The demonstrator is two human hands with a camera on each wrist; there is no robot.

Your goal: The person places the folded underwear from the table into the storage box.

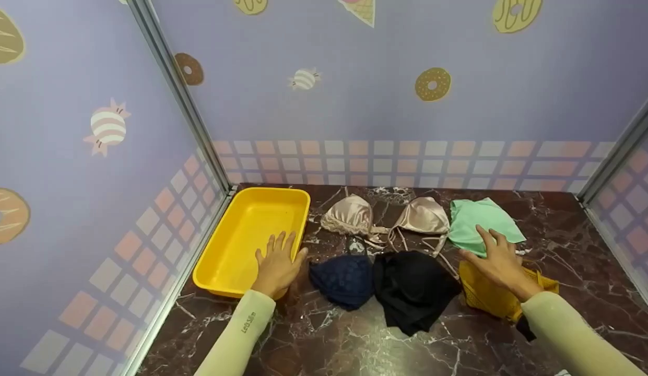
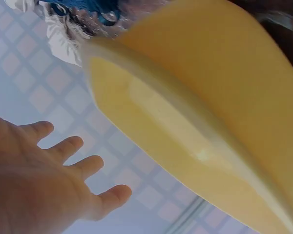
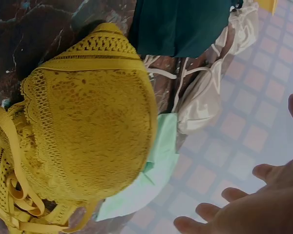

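Observation:
My left hand [image 1: 278, 265], fingers spread and holding nothing, hovers beside the yellow plastic basin [image 1: 235, 245], overlapping its right rim in the head view. Over on the right, my right hand [image 1: 498, 262] is spread above a mustard-yellow lace bra [image 1: 483, 292] and a mint-green folded garment [image 1: 480, 224]. In the right wrist view, the bra's lace cup [image 3: 95, 126] and loose straps show, with the fingers [image 3: 219, 212] apart from it. Between the hands lie a navy bra [image 1: 344, 279], a black garment [image 1: 415, 287] and a champagne satin bra [image 1: 423, 216] with thin straps.
Everything rests on a dark red marbled tabletop [image 1: 313, 344]. A lilac patterned wall [image 1: 355, 115] closes off the back, and side panels stand left [image 1: 57, 172] and right [image 1: 637, 209]. The basin sits close to the left panel.

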